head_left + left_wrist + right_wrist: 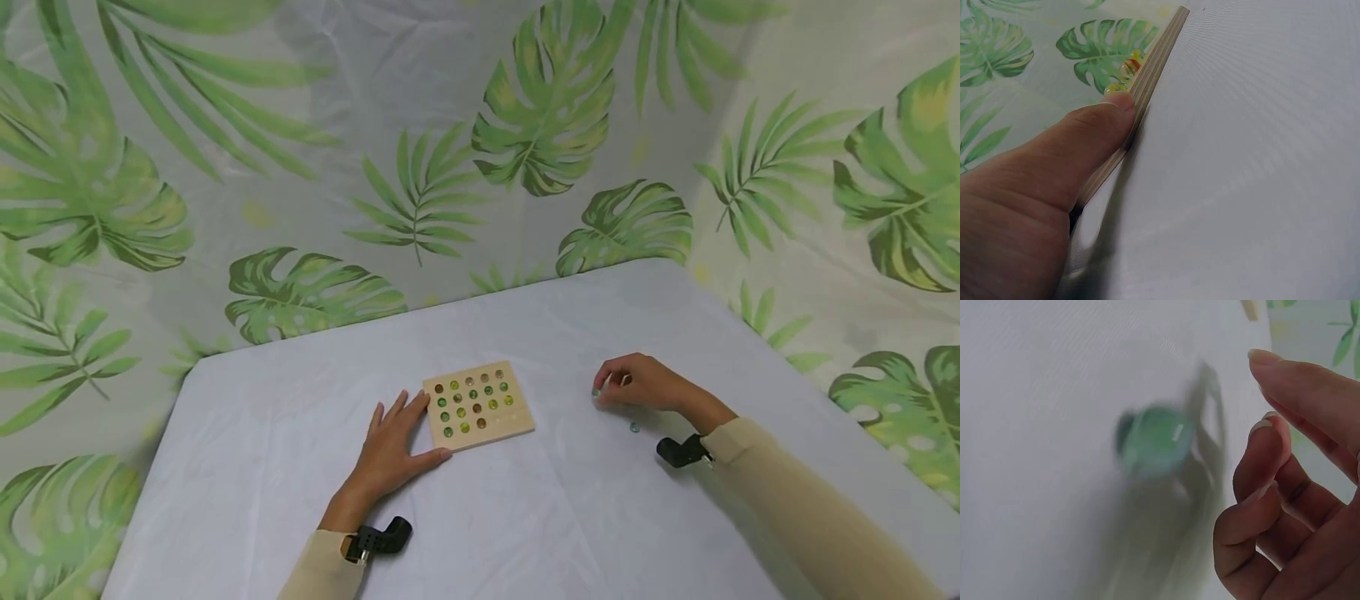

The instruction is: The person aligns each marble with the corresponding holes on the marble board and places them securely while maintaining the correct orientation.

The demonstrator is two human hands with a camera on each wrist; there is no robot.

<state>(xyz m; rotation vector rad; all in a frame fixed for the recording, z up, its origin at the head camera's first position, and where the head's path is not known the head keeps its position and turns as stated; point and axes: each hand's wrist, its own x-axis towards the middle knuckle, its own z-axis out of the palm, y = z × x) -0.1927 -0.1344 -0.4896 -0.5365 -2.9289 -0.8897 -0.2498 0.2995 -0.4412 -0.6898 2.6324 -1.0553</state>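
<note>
A light wooden board (491,433) lies on the white table, with rows of green, yellow and brown glass marbles (465,427) sitting in its hollows. My left hand (386,450) rests at the board's near left corner. Its fairly straight thumb (1094,128) presses the near edge, and its spread fingers touch the left edge. To the right of the board, my right hand (645,383) pinches a greenish marble (596,392) at its fingertips; in the right wrist view the fingers hide that marble. Another green marble (1160,440) lies loose on the table, close to this hand.
The white tablecloth (555,517) covers the whole tabletop. Behind and beside it hangs a leaf-patterned cloth (420,208). A black wrist camera (678,452) sticks out from the right sleeve, another (390,535) from the left.
</note>
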